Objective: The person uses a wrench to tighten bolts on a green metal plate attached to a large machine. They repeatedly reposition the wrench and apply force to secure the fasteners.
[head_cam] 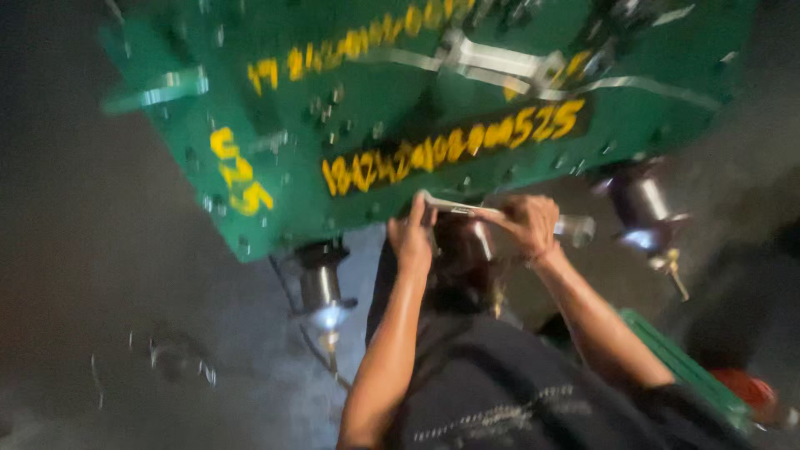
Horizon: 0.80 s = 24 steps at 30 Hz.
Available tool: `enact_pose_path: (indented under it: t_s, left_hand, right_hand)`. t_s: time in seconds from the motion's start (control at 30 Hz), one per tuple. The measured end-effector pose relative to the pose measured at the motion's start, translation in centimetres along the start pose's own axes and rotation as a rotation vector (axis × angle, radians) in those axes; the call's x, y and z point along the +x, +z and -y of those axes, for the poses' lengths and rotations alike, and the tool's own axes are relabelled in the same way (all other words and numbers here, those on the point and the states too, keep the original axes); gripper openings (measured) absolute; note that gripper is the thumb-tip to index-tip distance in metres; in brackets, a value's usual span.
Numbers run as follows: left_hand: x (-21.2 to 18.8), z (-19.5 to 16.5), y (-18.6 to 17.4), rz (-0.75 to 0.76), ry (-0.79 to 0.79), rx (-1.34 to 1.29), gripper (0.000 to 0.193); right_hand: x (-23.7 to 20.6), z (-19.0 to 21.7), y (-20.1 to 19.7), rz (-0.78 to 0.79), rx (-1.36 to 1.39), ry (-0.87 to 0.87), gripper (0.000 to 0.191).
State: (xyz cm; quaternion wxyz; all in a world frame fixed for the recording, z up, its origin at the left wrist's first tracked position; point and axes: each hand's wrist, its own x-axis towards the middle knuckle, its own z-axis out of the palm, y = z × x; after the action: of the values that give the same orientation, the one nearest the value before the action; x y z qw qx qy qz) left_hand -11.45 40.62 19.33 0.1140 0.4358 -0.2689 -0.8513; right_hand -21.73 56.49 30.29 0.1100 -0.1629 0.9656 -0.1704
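Machine: large green painted steel housing (467, 100) with yellow hand-painted markings filled the upper frame, tilted and blurred by camera motion.

Floor: dark grey concrete (100, 275) lay below and to the left.

Fittings: polished steel cylindrical fittings (321, 287) hung from the housing's lower edge, one at left, another at right (642, 208).

Crate: green box edge (683, 367) showed at lower right, beside a red object (746, 387) too blurred to identify.

Tool: long flat silver metal wrench (500, 215) was held level just under the housing's lower edge, spanning both hands.

Left hand: left hand (411, 237) was closed around the wrench's near end, by the housing.

Right hand: right hand (529, 225) was clenched over the middle of the shaft, the far end sticking out past it.

Handling: the wrench looked rigid, fairly heavy, and probably slick bare metal; by appearance, a firm grip far along the shaft would give the best leverage.
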Motion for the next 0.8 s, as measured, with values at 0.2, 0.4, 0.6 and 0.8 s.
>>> enact_pose_path:
  t_s: [0.2,0.4,0.6,0.8]
  left_hand:
    - [-0.1,-0.1,-0.1,0.017,-0.064,0.097,0.032]
    - [-0.2,-0.8,0.8,0.033,0.039,0.038,0.03]
    - [-1.0,-2.0,1.1,0.037,-0.058,0.054,0.029]
    - [-0.4,-1.5,1.0,0.05,-0.046,0.06,0.03]
  right_hand:
    - [5.9,-3.0,-1.4,-0.03,-0.136,-0.502,0.047]
    - [-1.4,1.0,-1.6,0.065,0.088,-0.041,0.053]
    - [9.7,0.1,-4.0,0.068,-0.019,-0.74,0.052]
    - [-0.9,1.7,-3.0,0.224,0.081,0.026,0.069]
